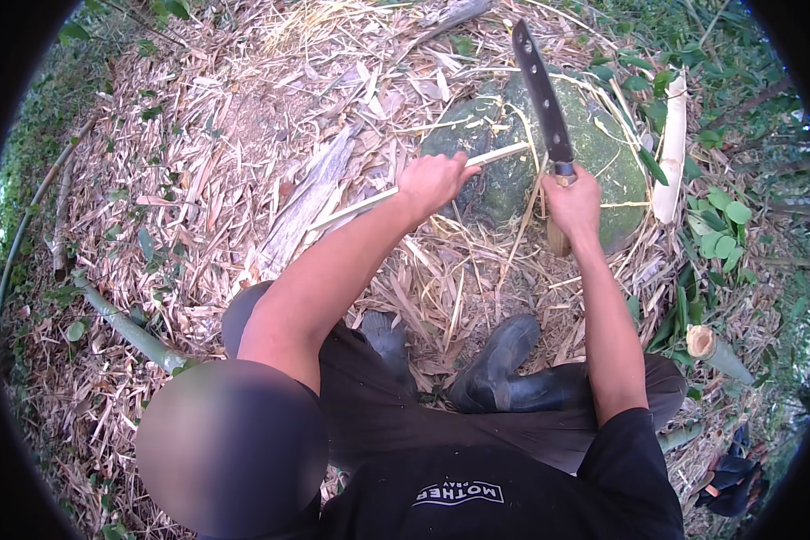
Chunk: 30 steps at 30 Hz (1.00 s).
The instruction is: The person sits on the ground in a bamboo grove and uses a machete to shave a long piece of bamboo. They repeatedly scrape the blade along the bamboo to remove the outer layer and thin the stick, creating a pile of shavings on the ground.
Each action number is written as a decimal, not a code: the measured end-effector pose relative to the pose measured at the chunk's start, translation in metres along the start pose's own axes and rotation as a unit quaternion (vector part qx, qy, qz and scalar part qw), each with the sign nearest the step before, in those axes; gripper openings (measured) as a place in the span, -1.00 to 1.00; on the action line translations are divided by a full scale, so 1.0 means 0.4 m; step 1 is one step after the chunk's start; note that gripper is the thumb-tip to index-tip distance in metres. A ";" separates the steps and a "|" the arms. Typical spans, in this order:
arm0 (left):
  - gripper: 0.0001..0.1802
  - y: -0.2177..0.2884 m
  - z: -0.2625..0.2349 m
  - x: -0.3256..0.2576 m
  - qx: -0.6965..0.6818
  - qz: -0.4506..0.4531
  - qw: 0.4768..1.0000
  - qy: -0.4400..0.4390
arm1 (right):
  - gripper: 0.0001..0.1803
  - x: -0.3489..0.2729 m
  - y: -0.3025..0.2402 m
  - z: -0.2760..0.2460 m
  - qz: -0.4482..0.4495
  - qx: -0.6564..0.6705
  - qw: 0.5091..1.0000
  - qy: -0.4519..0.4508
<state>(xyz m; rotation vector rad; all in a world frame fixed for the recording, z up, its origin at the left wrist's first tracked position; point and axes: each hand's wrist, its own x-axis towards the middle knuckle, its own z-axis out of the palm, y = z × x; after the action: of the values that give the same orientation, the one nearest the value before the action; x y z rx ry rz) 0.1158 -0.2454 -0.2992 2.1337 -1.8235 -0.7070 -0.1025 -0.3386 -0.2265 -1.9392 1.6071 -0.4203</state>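
My left hand (436,184) is closed around a thin, pale wooden strip (358,207). One end of the strip lies over a mossy green boulder (616,166), and the other slants down past my left forearm. Gripped by its wooden handle in my right hand (574,205) is a large knife (542,97). Its dark blade has several round holes and points up and away over the boulder, apart from the strip. Pale curled shavings lie across the stone and around its base.
Dry leaves and chips cover the ground. A weathered grey piece of wood (319,184) lies left of the boulder, a pale split piece (670,148) right of it. Cut poles (130,328) lie at left; a cut stub (720,354) at right. My rubber boots (495,369) stand close below.
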 end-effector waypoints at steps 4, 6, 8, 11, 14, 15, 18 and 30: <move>-0.41 -0.015 -0.006 -0.005 0.010 -0.005 1.000 -0.004 | -0.77 -0.032 -0.081 -0.028 -0.070 0.017 0.996 0.057; -0.41 -0.016 -0.009 -0.015 0.012 -0.003 1.000 0.003 | -0.74 -0.028 -0.064 -0.003 -0.051 -0.012 0.998 0.021; -0.41 0.009 0.000 0.004 0.008 0.016 1.000 0.011 | -0.72 0.000 0.026 0.035 -0.025 -0.063 0.998 -0.005; -0.41 0.009 0.003 -0.005 0.011 0.015 1.000 0.018 | -0.71 -0.001 0.016 0.041 0.010 -0.144 0.989 -0.036; -0.41 0.010 0.000 -0.002 0.001 -0.013 1.000 -0.007 | -0.73 -0.015 -0.025 0.018 0.021 -0.076 0.997 -0.024; -0.41 0.005 -0.002 -0.002 0.010 -0.014 1.000 -0.005 | -0.74 -0.021 -0.048 0.011 0.013 -0.062 0.998 -0.014; -0.41 -0.007 0.010 -0.006 0.024 -0.004 1.000 0.001 | -0.73 -0.021 -0.022 0.028 -0.004 -0.099 0.995 -0.013; -0.20 -0.056 0.031 0.015 -0.069 -0.066 0.991 -0.096 | -0.73 -0.020 0.032 0.014 0.051 -0.037 0.998 -0.026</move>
<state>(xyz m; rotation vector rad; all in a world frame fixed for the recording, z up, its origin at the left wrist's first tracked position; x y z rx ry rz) 0.1293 -0.2456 -0.3216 2.1751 -1.6783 -1.0719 -0.1113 -0.3307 -0.2377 -1.8970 1.7004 -0.2706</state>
